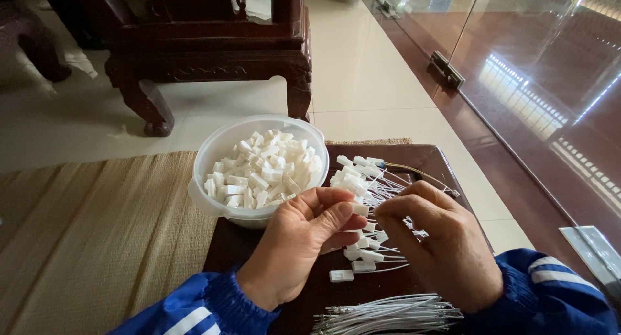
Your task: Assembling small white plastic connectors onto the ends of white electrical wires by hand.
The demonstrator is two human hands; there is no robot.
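Left hand (294,241): at 6 o'clock, fingers curled, thumb and forefinger pinching a small white plug (360,209).
Right hand (440,244): at 5 o'clock, fingers bent narrow, tips meeting the plug; what it pinches cannot be told.
Plug: at centre, between both hands' fingertips.
Bowl (223,141): at 10 o'clock from the hands, translucent, filled with loose white plugs.
Wired plugs (362,173): heap at 12 o'clock from the right hand.
Wire bundle (388,314): at 6 o'clock, on the dark board (323,290).
Mat (97,231): woven, at 9 o'clock.
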